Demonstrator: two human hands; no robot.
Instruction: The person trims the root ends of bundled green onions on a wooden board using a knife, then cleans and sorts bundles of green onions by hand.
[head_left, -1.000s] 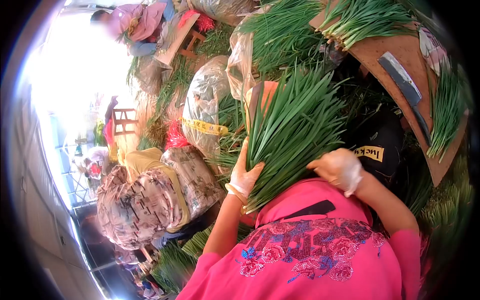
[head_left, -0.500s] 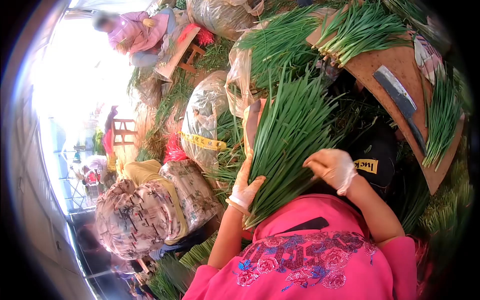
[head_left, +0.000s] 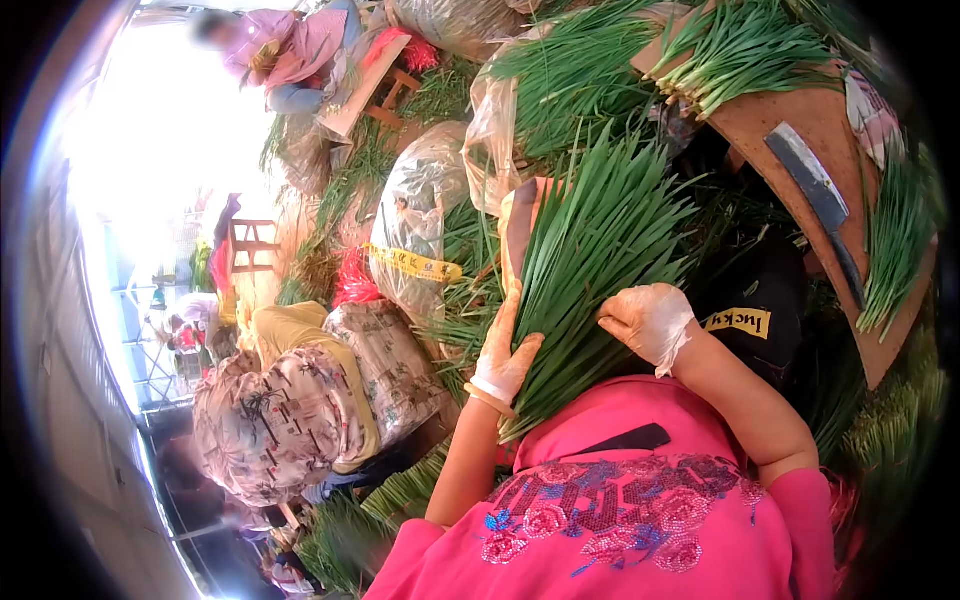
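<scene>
A thick bundle of Chinese chives (head_left: 600,250) lies slanted across my lap, its cut ends near my waist and its leaf tips fanning away. My left hand (head_left: 508,362), in a thin clear glove, is wrapped around the lower left side of the bundle with the thumb over the stalks. At the right side of the leaves is my right hand (head_left: 650,322), also gloved, its fingers pinched together against the chives. Whatever sits between those fingertips is too small to make out.
A brown board (head_left: 770,125) at the upper right bears a cleaver (head_left: 812,190) and trimmed chives (head_left: 755,55). Plastic bags (head_left: 415,200) and loose chives lie ahead. A person in a patterned shirt (head_left: 280,420) bends at the left; another person (head_left: 295,50) sits farther off.
My right hand has moved slightly left onto the leaves, and its fingers have drawn together. My left hand still holds the bundle. The whole view has shifted a little.
</scene>
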